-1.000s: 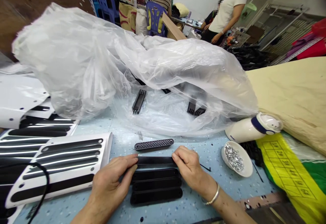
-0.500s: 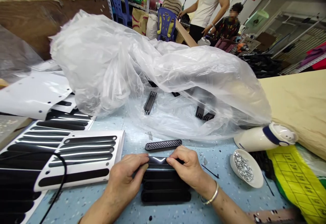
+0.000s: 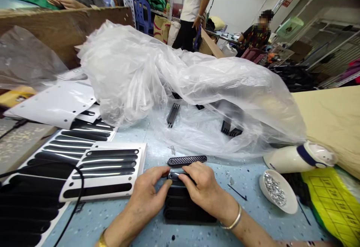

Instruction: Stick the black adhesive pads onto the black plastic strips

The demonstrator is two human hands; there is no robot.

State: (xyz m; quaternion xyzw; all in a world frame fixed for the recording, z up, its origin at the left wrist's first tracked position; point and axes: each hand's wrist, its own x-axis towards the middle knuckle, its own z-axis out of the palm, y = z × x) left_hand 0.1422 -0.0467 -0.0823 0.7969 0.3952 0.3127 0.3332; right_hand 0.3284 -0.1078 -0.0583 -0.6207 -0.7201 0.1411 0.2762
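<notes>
My left hand (image 3: 150,189) is closed at the left end of a glossy black strip (image 3: 174,175), thumb and forefinger pinching there. On the same strip, my right hand (image 3: 205,187) presses with thumb and forefinger close to the left one, hiding its right part. The strip lies on or just over a dark bar; which one I cannot tell. Several black plastic bars (image 3: 188,214) lie side by side right below my hands. Just beyond them is a black bar with a mesh pattern (image 3: 187,160). To the left lies a white sheet of black adhesive strips (image 3: 99,181).
Large clear plastic bags (image 3: 126,71) with black parts cover the back of the table. At right are a white bottle (image 3: 287,159), a bowl of small metal pieces (image 3: 294,204) and a yellow printed bag (image 3: 334,198). A black cable (image 3: 81,194) crosses the left side. People are in the background.
My right hand's fingers have shifted left along the strip, closer to my left hand. The view has swung a little left. In the background the standing person has moved.
</notes>
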